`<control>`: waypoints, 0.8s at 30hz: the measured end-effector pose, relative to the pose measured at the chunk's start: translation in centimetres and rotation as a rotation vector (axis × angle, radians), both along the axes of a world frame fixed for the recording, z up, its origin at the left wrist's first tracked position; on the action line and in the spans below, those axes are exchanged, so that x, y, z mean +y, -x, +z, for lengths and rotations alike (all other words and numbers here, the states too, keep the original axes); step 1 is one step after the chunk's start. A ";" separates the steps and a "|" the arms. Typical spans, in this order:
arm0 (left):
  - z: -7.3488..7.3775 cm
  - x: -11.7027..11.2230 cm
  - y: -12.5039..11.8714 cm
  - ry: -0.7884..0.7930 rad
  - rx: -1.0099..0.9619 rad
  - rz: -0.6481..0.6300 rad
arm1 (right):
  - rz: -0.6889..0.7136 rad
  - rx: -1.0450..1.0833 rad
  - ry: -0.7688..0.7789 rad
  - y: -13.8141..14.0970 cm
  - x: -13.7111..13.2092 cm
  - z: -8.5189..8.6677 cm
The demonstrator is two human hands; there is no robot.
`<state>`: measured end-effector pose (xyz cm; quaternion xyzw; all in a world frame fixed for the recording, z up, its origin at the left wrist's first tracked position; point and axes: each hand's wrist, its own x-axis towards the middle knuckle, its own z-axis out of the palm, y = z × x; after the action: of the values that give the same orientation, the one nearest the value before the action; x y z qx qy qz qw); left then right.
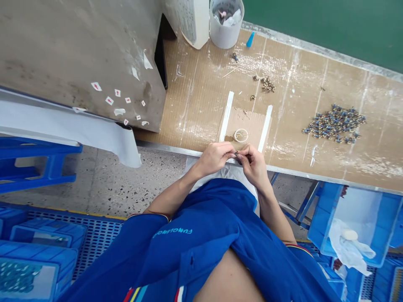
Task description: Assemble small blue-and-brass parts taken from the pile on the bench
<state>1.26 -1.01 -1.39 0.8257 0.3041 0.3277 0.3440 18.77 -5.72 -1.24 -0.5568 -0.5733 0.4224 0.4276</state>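
Note:
My left hand [214,158] and my right hand [253,161] meet at the front edge of the cardboard-covered bench [195,109]. Between their fingertips is a small dark metal part [239,159], mostly hidden by my fingers. Just beyond it, a pale ring [241,135] lies on a cardboard pad [248,126] held by white tape strips. A heap of small blue-and-brass parts [333,123] lies to the right. A smaller cluster of brass parts [267,85] lies further back.
A grey machine housing [78,54] with stuck-on paper labels stands at the bench's left. A white jug [195,21], a white bucket [226,23] and a blue tapered tip [250,40] are at the back. Blue crates [355,222] sit low at right.

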 end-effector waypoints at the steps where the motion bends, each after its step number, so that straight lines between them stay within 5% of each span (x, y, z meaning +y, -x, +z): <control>1: 0.0 0.0 0.0 0.004 0.003 -0.001 | -0.020 -0.010 -0.007 0.2 -0.1 -0.1; 17: 1.3 0.4 -0.1 0.074 -0.025 0.004 | -0.110 0.355 0.203 -0.2 -0.1 -0.5; 24: 0.7 0.5 -0.3 -0.024 -0.005 -0.013 | 0.096 0.247 0.188 -1.1 0.6 0.2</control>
<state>1.57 -0.56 -0.70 0.8309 0.2940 0.3311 0.3370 19.91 -5.10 -1.05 -0.5100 -0.5003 0.5596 0.4200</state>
